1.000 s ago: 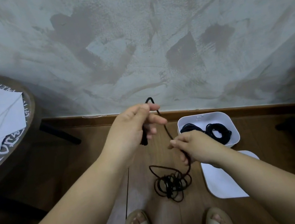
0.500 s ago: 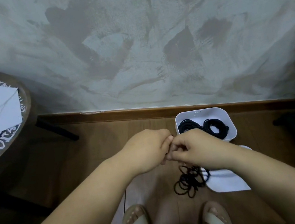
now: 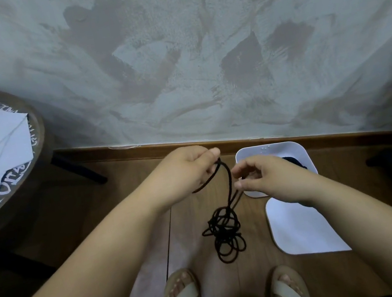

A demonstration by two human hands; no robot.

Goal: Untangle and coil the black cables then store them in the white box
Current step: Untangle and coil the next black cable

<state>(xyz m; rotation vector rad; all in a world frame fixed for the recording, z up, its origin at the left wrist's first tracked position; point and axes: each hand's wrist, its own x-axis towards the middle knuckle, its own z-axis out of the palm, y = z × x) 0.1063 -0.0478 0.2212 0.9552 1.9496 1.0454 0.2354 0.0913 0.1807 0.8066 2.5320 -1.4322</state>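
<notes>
- Lid (image 3: 304, 228), white, lies flat on the wooden floor, just before the white box (image 3: 250, 154) by the wall (a coiled cable (image 3: 295, 161) shows inside).
- Left hand (image 3: 188, 173) pinches the black cable (image 3: 225, 231); its tangle hangs below.
- Right hand (image 3: 272, 177) is curled beside the strands; its grip is unclear.

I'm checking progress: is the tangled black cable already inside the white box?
No, the tangled black cable runs down from the left hand, outside the white box, which sits by the wall.
</notes>
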